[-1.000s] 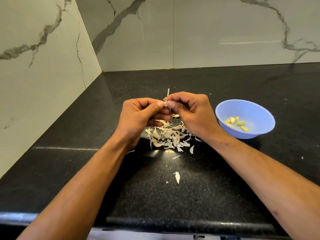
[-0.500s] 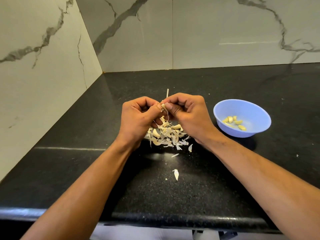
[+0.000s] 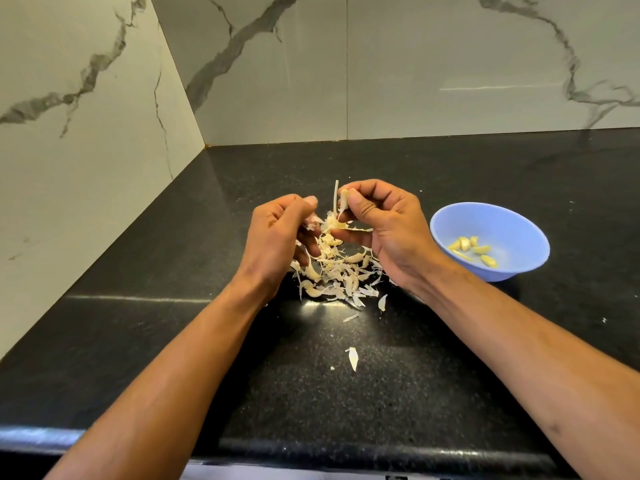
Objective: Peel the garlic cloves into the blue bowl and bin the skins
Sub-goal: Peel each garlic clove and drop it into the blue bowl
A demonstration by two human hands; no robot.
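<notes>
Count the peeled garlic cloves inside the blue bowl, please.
5, all near the bottom of the blue bowl: a close cluster of three, one to its right, and one nearer the front. A thin sliver lies beside them; I did not count it.

Black speckled countertop meets grey-veined marble walls.

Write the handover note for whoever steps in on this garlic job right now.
Right hand: pinching a garlic clove, skin partly off.
Left hand: fingers curled, pinching a bit of skin.
Blue bowl, right of the hands: a few peeled cloves inside.
Pile of skins and cloves on the black counter.
Left: finish this clove, peel the rest, bin the skins. No bin in view.
</notes>
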